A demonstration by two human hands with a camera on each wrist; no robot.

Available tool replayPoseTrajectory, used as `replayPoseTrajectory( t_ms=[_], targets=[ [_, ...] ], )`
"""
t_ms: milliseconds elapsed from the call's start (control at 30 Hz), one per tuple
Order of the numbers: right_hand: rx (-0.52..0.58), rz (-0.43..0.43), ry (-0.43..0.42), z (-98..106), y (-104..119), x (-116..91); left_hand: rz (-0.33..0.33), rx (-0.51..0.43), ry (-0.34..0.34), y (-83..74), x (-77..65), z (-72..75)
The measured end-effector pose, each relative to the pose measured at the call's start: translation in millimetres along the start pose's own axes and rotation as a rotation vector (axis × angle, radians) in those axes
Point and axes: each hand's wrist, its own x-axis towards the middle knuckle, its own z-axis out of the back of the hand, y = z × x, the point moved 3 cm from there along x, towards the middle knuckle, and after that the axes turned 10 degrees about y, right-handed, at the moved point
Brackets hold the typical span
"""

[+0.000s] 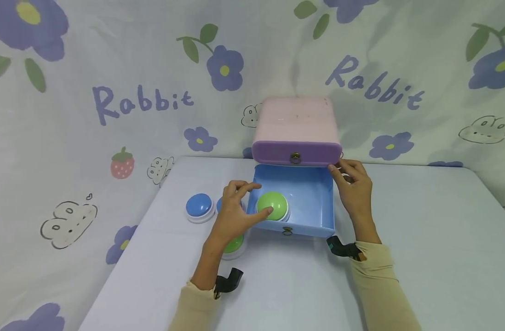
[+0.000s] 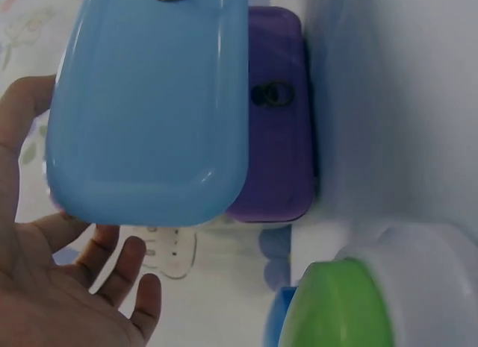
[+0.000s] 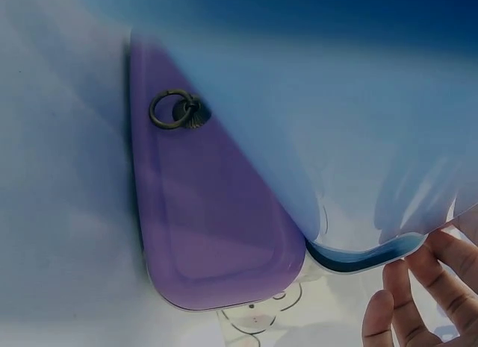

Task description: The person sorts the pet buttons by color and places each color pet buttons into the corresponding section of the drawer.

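Note:
A small pink drawer box point(image 1: 295, 119) has a purple upper drawer point(image 1: 273, 153), which is closed. Its blue lower drawer point(image 1: 310, 202) is pulled out. Inside that drawer, on the left, sits a green push button point(image 1: 273, 204) with a white base. My left hand point(image 1: 236, 211) hovers at the drawer's left side, thumb over the green button, fingers spread; in the left wrist view the blue drawer front point(image 2: 149, 116) covers the thumb tip. At the box's lower right corner is my right hand point(image 1: 353, 188); its fingertips point(image 3: 399, 276) reach the edge there.
On the white table point(image 1: 422, 230), a blue push button point(image 1: 198, 205) lies to the left. Another blue button point(image 1: 223, 203) is partly behind my left hand. A second green button point(image 1: 234, 246) shows beside my left wrist. Patterned cloth point(image 1: 153, 46) hangs behind the box.

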Motion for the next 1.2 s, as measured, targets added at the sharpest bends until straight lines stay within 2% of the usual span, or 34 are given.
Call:
replayPoseTrajectory(
  t_ms=[200, 433, 567, 733, 867, 1200],
  targets=[
    [0.005, -0.002, 0.000, 0.5, -1.0, 0.6, -0.070, -0.038, -0.064, 1.4, -9.5, 15.5],
    [-0.026, -0.010, -0.006, 0.2, -2.3, 0.7, -0.016, -0.059, -0.102, 18.3, -29.8, 31.9],
    [-0.012, 0.003, 0.001, -0.5, -2.0, 1.9, 0.029, -0.048, -0.105, 34.9, -46.9, 35.3],
    [-0.023, -0.004, -0.002, 0.3, -1.1, 2.2, 0.088, -0.012, -0.069, 58.5, -64.6, 36.2],
    [-0.039, -0.018, -0.011, 1.1, -0.8, 1.9, 0.131, 0.026, -0.015, 69.7, -71.2, 35.0],
    [-0.025, -0.034, -0.005, -1.1, 2.0, 2.5, 0.188, 0.176, 0.125, 76.4, -78.7, 29.2]
  ],
)
